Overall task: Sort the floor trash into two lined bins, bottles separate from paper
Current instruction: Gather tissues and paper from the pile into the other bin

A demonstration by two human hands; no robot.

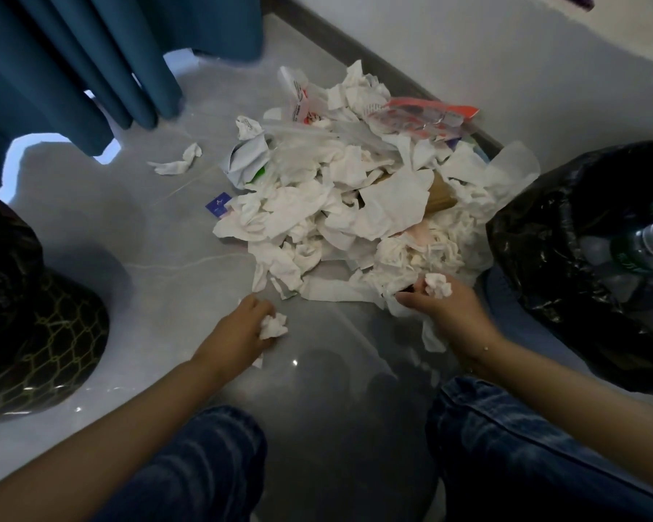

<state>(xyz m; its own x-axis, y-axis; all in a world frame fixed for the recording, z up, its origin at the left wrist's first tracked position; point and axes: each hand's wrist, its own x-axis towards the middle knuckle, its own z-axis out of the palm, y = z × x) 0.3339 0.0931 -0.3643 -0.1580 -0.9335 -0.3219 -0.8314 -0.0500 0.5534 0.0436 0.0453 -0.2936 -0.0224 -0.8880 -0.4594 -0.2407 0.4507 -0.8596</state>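
Nearest the camera are two knees in blue jeans (513, 446), with bare grey floor (159, 258) between them running up to the paper pile (347, 205), the landmark here. At the pile's near left corner, just clear of its edge, the left hand (242, 325) has its fingers curled round a small crumpled tissue wad (274, 325), low over the floor. At the pile's near right edge the right hand (449, 307) grips another white wad (439, 285) in curled fingers, and its fingertips touch the loose sheets at the rim of the heap; a strip of tissue hangs beneath its wrist. Right of the pile, close against its edge, stands a bin with a black liner (543, 235), and green and clear plastic bottles (641, 243) show inside its mouth. Left of the pile, well apart across open floor, stands a second bin (34, 325), dark-lined with a yellow net pattern on its side. The pile itself is mostly white crumpled tissue, with a brown cardboard piece (442, 197) in its right half and a small blue card (218, 206) at its left edge. A stray tissue (178, 163) lies alone just beyond the pile's left side. At the pile's far edge lie a clear plastic package with red trim (426, 116) and a printed plastic bag (300, 99), against the wall's dark skirting (355, 47). Far left of the pile hangs a teal curtain (72, 62).
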